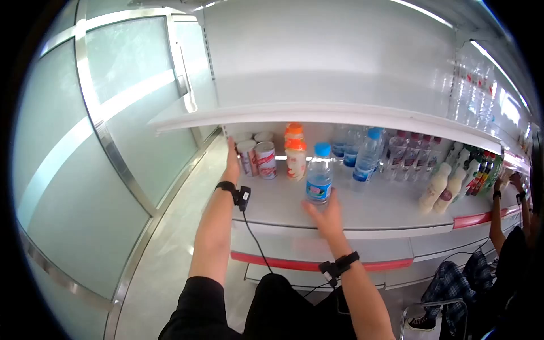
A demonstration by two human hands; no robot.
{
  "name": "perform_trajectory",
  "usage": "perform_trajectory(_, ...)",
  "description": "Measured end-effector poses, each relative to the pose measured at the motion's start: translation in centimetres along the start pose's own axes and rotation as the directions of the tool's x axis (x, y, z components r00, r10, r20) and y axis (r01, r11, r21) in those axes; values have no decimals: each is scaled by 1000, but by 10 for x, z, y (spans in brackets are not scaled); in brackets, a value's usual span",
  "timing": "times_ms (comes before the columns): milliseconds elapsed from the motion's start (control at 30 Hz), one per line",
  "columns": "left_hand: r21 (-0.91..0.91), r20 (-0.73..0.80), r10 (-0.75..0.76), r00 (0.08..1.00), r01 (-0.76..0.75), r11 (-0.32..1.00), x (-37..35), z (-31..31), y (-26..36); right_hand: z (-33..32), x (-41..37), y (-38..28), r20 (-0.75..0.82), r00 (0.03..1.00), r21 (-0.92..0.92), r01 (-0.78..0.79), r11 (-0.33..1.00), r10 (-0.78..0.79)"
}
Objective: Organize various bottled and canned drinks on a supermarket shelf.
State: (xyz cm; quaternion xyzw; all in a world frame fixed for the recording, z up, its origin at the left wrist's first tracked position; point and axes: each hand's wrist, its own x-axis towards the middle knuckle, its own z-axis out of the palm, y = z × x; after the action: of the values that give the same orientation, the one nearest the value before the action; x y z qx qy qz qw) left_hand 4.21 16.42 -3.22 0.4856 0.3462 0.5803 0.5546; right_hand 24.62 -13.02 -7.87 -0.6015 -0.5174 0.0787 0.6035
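My left hand (233, 162) is upright at the shelf's left end, its fingers stretched out flat along the side of several red-and-white cans (265, 161). My right hand (327, 216) has thumb and fingers around the lower part of a clear water bottle (319, 180) with a blue cap and blue label. This bottle stands upright near the front of the shelf (272, 207). Left of it, orange-capped milky drink bottles (295, 161) are lined up one behind another. Another blue-capped water bottle (368, 156) stands behind and to the right, with more bottles in shadow.
An upper shelf board (340, 110) overhangs the goods. Red-capped bottles (409, 153) and cream-coloured bottles (436, 190) stand to the right. Cables run from my wristbands. At far right a co-worker's arm (497, 218) reaches the shelf, near a metal chair (433, 306). Frosted glass panels (133, 79) line the left.
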Motion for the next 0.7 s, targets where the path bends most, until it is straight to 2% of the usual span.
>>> perform_trajectory(33,22,-12,-9,1000,9,1000,-7,-3,1,0,1,0,-7,1000,-14,3,1000,-3)
perform_trajectory(100,175,151,-67,986,40,984,-15,1,4,0,2,-2,-11,1000,25,-11,1000,11)
perform_trajectory(133,212,98,-150,984,127,969,6,-7,-7,-1,0,-3,-13,1000,39,5,999,-5)
perform_trajectory(167,227,99,-155,983,130,965,18,-18,-22,0,0,-4,-18,1000,49,-6,999,6)
perform_trajectory(233,297,164,-30,986,-21,955,-2,-9,-12,-3,1,-4,4,1000,45,-13,999,13)
perform_trajectory(267,296,174,-30,984,-23,955,-3,-5,-13,-4,2,-5,-5,1000,42,-13,999,14)
perform_trajectory(333,471,146,189,971,-236,850,-6,1,-17,-5,2,-8,23,999,38,-32,999,31)
perform_trajectory(367,470,148,186,971,-235,851,-10,3,-22,-5,1,-8,22,999,36,-34,999,34)
perform_trajectory(433,505,237,483,843,-532,680,-51,29,-4,-5,0,-7,20,1000,24,-3,1000,3)
perform_trajectory(467,507,234,482,844,-529,681,-64,36,2,-5,0,-6,24,1000,24,-5,1000,4)
perform_trajectory(533,751,209,511,834,-471,462,-78,47,11,-3,0,-6,10,1000,37,-8,999,7)
perform_trajectory(567,754,210,510,834,-470,459,-77,49,10,-2,0,-6,10,1000,41,-10,999,9)
perform_trajectory(633,889,191,495,847,-364,279,-74,54,9,-5,0,-8,20,1000,47,-21,999,20)
perform_trajectory(667,888,194,493,848,-365,280,-74,55,8,-5,-1,-7,18,1000,46,-24,999,23)
perform_trajectory(700,882,153,453,878,-328,338,-77,60,12,-4,-1,-6,-15,1000,11,19,1000,-18)
